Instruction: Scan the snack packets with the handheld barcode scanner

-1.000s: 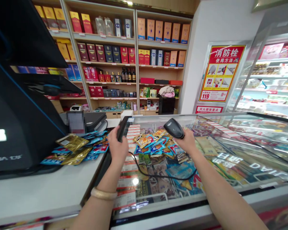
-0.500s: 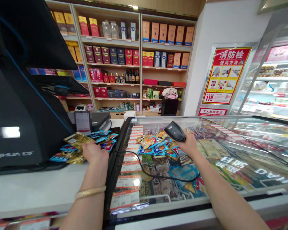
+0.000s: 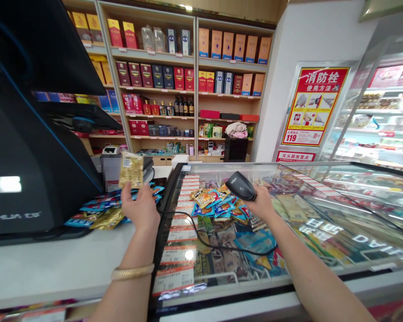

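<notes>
As a gold packet (image 3: 132, 171) stands raised in the left grip (image 3: 141, 210), a scanner (image 3: 241, 185) sits in the right grip (image 3: 262, 203).
The packet, above the left pile (image 3: 109, 218) on the white surface (image 3: 70, 268), is pinched at its lower edge; the right grip is wrapped around the scanner, near the right pile (image 3: 218, 205) on the glass lid (image 3: 218, 264). Good handling probably means keeping the packet flat, its pale patch uncovered, and the cord (image 3: 262, 254) slack.
</notes>
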A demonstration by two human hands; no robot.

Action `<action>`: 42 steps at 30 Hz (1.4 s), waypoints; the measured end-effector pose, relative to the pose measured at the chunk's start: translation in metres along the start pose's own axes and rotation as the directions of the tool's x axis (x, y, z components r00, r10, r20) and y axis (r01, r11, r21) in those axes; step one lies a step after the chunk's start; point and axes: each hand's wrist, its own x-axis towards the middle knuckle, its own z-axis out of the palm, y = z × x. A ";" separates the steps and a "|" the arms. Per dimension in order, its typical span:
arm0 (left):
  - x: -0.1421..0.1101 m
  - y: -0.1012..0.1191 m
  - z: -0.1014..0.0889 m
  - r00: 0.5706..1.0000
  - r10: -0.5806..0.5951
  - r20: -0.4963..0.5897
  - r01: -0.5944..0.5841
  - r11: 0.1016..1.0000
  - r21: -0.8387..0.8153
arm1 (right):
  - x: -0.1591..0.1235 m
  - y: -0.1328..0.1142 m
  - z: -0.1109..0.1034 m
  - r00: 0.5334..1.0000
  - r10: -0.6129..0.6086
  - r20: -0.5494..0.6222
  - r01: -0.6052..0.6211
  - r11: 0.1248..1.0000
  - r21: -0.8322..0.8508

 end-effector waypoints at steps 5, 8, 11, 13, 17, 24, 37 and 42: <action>-0.025 -0.008 0.015 0.998 0.065 0.008 -0.065 0.994 0.091 | 0.002 -0.012 -0.004 0.997 -0.049 0.059 0.042 0.993 0.109; -0.027 -0.020 0.015 0.993 0.097 0.061 -0.106 0.982 0.157 | 0.003 -0.022 -0.006 0.993 -0.098 0.064 0.077 0.959 0.274; -0.026 -0.030 0.012 0.981 0.136 0.137 -0.159 0.971 0.176 | 0.002 -0.029 -0.006 0.985 -0.140 0.104 0.085 0.905 0.417; -0.027 -0.035 0.011 0.970 0.142 0.199 -0.186 0.957 0.225 | 0.002 -0.031 -0.004 0.983 -0.138 0.122 0.069 0.891 0.450; -0.034 -0.039 0.011 0.941 0.129 0.313 -0.246 0.895 0.371 | 0.002 -0.033 -0.003 0.979 -0.154 0.135 0.073 0.878 0.473; -0.043 -0.049 0.010 0.880 0.124 0.459 -0.325 0.861 0.390 | 0.003 -0.037 -0.005 0.966 -0.148 0.210 0.038 0.890 0.454; -0.056 -0.044 0.013 0.827 0.094 0.554 -0.368 0.836 0.407 | 0.001 -0.034 -0.001 0.965 -0.108 0.239 -0.031 0.859 0.512; -0.056 -0.045 0.012 0.812 0.101 0.574 -0.388 0.829 0.403 | 0.002 -0.032 -0.001 0.971 -0.106 0.213 -0.013 0.872 0.489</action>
